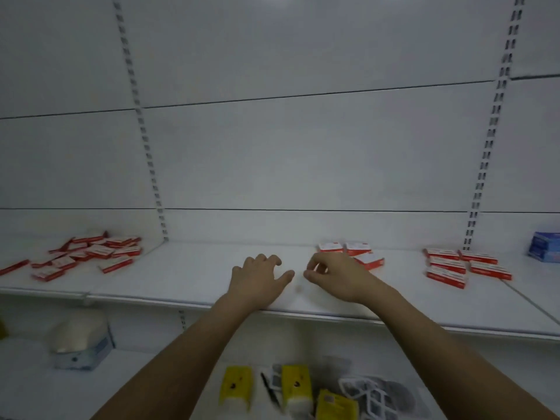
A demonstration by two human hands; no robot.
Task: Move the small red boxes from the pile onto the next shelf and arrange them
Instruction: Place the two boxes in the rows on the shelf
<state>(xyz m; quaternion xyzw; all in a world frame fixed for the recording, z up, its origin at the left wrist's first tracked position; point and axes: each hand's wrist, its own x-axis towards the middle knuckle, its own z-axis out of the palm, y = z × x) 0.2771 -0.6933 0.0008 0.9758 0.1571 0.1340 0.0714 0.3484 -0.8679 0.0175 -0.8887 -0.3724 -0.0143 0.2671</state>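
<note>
Head view: left hand point(257, 275) and right hand point(339, 275) hovered empty, fingers loosely curled, over the shelf point(197, 286). Pile of red boxes point(88, 254) lay far left; arranged boxes point(463, 265) right. Suggest fetching several per trip, aligning edges with existing rows.

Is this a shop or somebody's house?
Probably a shop, maybe a pharmacy: white shelving with slotted metal uprights, many identical small red boxes and blue boxes.
</note>
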